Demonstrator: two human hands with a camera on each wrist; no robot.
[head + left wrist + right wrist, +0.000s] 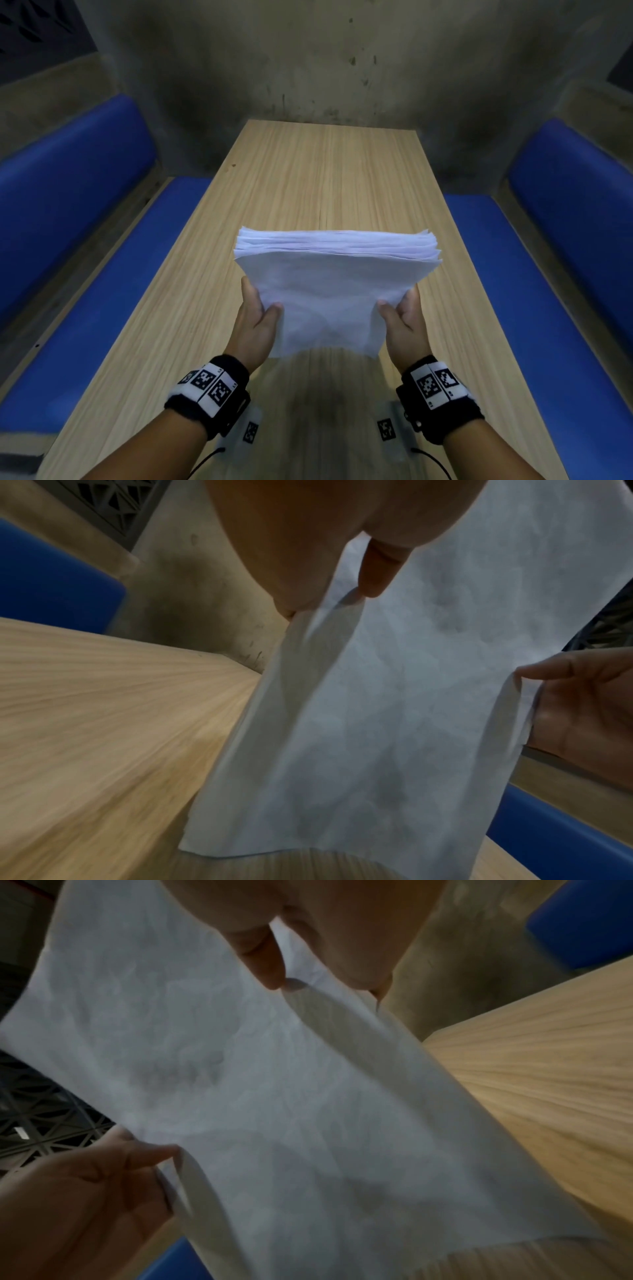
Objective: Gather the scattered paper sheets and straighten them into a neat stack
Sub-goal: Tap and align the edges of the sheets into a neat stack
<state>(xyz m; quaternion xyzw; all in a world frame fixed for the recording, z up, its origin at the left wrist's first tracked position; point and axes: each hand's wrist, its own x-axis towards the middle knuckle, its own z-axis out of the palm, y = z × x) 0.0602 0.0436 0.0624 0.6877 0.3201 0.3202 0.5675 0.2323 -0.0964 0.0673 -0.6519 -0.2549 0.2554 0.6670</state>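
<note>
A thick stack of white paper sheets [332, 291] stands nearly upright on its lower edge over the wooden table [308, 178]. My left hand [257, 315] grips its left side, thumb in front and fingers behind. My right hand [404, 315] grips the right side the same way. The top edges of the sheets are slightly uneven. In the left wrist view the stack [394, 710] hangs down to the table [103, 710], pinched by my left hand [342, 574]. In the right wrist view my right hand [291, 947] pinches the stack [274, 1096]. The lower edge looks blurred.
Blue padded benches run along the table's left side [85, 257] and right side [548, 274]. A concrete wall [308, 68] closes off the table's far end. No loose sheets lie on the bare wood beyond the stack.
</note>
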